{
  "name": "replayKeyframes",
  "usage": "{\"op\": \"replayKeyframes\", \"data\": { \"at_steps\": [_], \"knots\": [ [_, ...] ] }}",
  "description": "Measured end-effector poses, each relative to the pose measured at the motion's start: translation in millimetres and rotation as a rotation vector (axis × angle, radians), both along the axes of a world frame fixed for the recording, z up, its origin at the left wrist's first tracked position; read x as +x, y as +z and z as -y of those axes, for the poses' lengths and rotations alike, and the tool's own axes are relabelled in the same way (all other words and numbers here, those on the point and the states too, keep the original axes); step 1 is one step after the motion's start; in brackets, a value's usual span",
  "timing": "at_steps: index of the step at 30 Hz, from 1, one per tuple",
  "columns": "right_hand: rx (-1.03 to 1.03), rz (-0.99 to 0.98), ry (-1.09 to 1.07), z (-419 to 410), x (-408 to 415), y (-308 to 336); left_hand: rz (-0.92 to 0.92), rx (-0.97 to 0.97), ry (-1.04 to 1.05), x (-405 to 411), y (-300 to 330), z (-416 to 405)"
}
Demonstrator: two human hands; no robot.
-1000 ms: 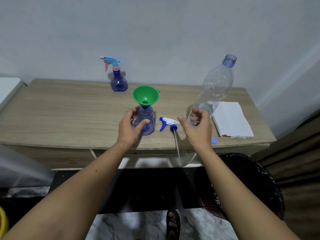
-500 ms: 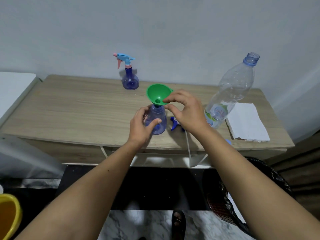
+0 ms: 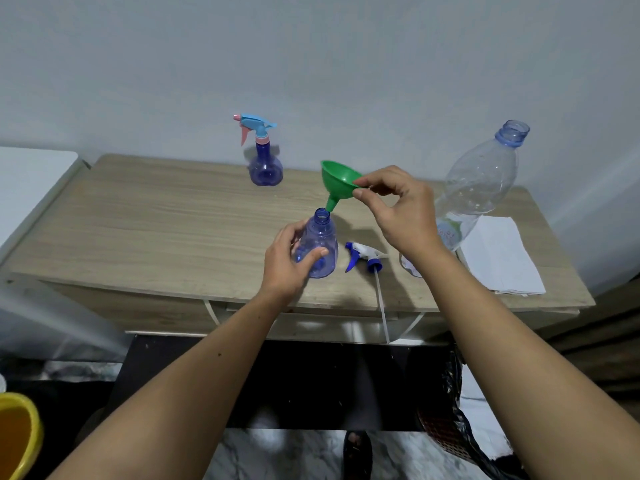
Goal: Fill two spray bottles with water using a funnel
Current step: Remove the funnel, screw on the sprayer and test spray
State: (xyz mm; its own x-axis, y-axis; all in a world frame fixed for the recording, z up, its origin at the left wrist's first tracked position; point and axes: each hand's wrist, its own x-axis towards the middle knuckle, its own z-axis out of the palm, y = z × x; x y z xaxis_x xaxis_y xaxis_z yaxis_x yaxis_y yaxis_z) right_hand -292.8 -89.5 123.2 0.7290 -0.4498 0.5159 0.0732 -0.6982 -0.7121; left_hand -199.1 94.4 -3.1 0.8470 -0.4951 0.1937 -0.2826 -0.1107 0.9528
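The right grip (image 3: 398,209) pinches the rim of the green funnel (image 3: 339,181) between thumb and forefinger, the other fingers curled loosely above; the funnel hangs tilted in the air, its spout pointing down and left, the tip just beside and slightly above the open neck of the near spray bottle (image 3: 320,245); whether the spout touches the neck cannot be told. The left grip (image 3: 289,263) wraps round the lower body of that bottle, thumb across the front, fingers behind; the bottle stands upright on the wooden bench (image 3: 156,230), uncapped, translucent blue. Its white and blue spray head (image 3: 365,258) lies on the bench just right of it, the dip tube reaching past the front edge. A second spray bottle (image 3: 265,157), with a light blue and pink trigger head screwed on, stands well apart at the back of the bench near the wall. To the right a large clear water bottle (image 3: 481,181) stands uncapped, partly hidden behind the right wrist; beside it lies a folded white cloth (image 3: 498,258). A yellow tub (image 3: 17,438) sits at the lower left edge, on the floor.
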Motion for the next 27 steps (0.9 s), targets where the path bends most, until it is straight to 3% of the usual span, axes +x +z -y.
{"op": "replayKeyframes", "data": {
  "at_steps": [7,15,27],
  "knots": [
    [0.229,-0.034,-0.246,24.0,0.8,-39.8,0.006,-0.007,0.008,1.8,-5.1,1.1],
    [0.221,-0.225,-0.349,26.7,16.4,-107.7,0.03,-0.007,0.019,3.1,-8.8,2.6],
    [0.291,-0.312,-0.406,40.5,38.2,-141.3,-0.005,-0.029,0.043,4.7,-14.3,5.4]
  ]
}}
